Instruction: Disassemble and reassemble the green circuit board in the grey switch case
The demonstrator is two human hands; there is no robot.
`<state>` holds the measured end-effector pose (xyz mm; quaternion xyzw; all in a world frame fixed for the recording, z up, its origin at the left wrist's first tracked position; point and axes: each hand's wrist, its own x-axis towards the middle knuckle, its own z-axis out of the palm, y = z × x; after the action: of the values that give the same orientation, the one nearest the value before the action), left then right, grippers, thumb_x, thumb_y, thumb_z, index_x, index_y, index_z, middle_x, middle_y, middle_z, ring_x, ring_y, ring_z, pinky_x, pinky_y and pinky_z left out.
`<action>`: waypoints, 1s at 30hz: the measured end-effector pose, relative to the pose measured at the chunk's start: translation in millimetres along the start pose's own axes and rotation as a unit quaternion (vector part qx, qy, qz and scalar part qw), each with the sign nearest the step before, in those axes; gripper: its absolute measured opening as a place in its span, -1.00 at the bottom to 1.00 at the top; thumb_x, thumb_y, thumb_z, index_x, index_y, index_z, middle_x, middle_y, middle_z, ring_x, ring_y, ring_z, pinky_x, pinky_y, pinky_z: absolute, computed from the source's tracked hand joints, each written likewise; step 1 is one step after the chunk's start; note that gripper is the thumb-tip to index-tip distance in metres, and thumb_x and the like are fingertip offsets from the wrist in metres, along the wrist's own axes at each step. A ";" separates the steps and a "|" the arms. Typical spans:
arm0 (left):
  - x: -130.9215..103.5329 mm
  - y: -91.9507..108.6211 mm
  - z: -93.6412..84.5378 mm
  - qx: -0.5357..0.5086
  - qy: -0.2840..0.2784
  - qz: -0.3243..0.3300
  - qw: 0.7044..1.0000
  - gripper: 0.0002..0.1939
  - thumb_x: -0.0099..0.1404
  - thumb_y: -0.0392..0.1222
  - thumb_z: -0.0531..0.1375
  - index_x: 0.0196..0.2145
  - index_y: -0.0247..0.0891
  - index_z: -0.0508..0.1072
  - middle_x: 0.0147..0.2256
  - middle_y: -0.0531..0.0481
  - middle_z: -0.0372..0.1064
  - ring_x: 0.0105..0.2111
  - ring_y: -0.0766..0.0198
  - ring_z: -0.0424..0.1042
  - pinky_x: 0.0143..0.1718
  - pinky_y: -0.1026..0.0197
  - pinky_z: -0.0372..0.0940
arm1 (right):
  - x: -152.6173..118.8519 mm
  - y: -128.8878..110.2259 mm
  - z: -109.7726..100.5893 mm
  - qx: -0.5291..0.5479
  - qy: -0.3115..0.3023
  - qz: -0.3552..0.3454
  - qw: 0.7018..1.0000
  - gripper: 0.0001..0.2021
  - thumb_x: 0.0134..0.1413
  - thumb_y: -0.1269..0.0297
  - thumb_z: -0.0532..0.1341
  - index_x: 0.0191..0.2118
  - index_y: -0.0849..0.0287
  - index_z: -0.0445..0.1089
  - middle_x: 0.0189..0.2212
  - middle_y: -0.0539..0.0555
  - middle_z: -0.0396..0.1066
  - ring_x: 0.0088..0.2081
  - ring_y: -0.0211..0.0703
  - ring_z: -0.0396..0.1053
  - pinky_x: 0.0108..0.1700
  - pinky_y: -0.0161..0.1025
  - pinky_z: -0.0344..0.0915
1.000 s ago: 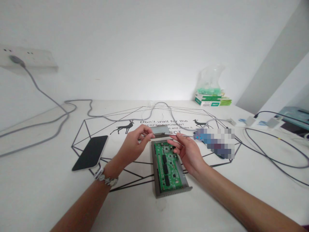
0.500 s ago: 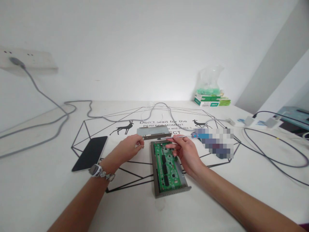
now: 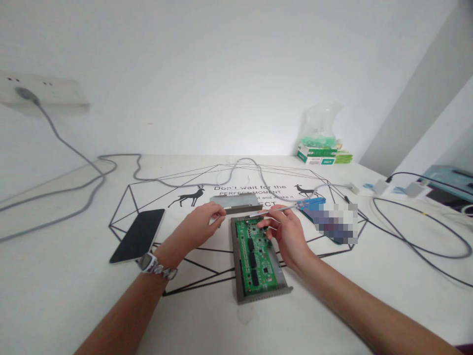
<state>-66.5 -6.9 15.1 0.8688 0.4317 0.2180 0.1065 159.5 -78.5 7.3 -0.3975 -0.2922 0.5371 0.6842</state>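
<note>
A green circuit board (image 3: pixel 260 261) lies in a grey metal tray (image 3: pixel 264 297) at the middle of the table. Over its far right part, my right hand (image 3: pixel 288 231) holds a screwdriver (image 3: pixel 279 210) between thumb and fingers, its shaft pointing left and its blue handle to the right. My left hand (image 3: pixel 201 224) is just left of the board's far end, fingers pinched together; what they hold, if anything, is too small to name. Behind the board sits a grey metal cover (image 3: pixel 236 201).
A black phone (image 3: pixel 138 236) lies on the left. Right of my right hand is a partly blurred phone-like object (image 3: pixel 328 224). Grey and black cables cross the table (image 3: pixel 199 320). Green-white boxes (image 3: pixel 317 154) and a plastic bag (image 3: pixel 320 123) stand at the back right, near white plugs (image 3: pixel 382 187).
My left hand has moved slightly right, towards the board's far end. The screwdriver has shifted and tilted a little in my right hand, its tip now further right.
</note>
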 end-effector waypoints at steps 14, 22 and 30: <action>44.5 52.6 27.1 0.068 -0.054 0.063 0.994 -0.79 0.37 -0.18 0.09 -0.30 -0.27 0.50 -0.32 -0.12 0.47 -0.28 0.10 0.44 -0.25 0.14 0.27 | 6.8 -6.6 -2.4 0.000 0.001 -0.066 0.998 -0.67 -0.10 0.24 0.32 -0.23 0.04 0.18 -0.51 -0.16 0.38 -0.60 -0.33 0.28 -0.66 -0.43 0.10; 56.2 46.5 37.6 0.071 -0.046 0.032 0.996 -0.72 0.33 -0.02 0.17 -0.41 -0.22 0.55 -0.42 -0.09 0.52 -0.42 0.14 0.43 -0.40 0.20 0.14 | 5.4 -7.7 -2.7 0.002 -0.025 -0.062 0.998 -0.68 -0.06 0.24 0.31 -0.21 0.05 0.18 -0.53 -0.15 0.39 -0.62 -0.34 0.24 -0.66 -0.43 0.10; 38.9 42.8 26.6 0.041 -0.071 -0.024 0.996 -0.72 0.30 -0.04 0.18 -0.45 -0.25 0.54 -0.45 -0.06 0.51 -0.43 0.18 0.43 -0.42 0.22 0.11 | 10.2 -7.2 -5.5 -0.069 -0.046 -0.079 0.993 -0.67 0.01 0.16 0.30 -0.17 0.04 0.15 -0.49 -0.16 0.34 -0.62 -0.33 0.28 -0.67 -0.42 0.14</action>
<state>-3.2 -1.7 18.7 0.8754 0.4520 0.1351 0.1060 170.2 -70.7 10.3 -0.3943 -0.3906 0.4776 0.6811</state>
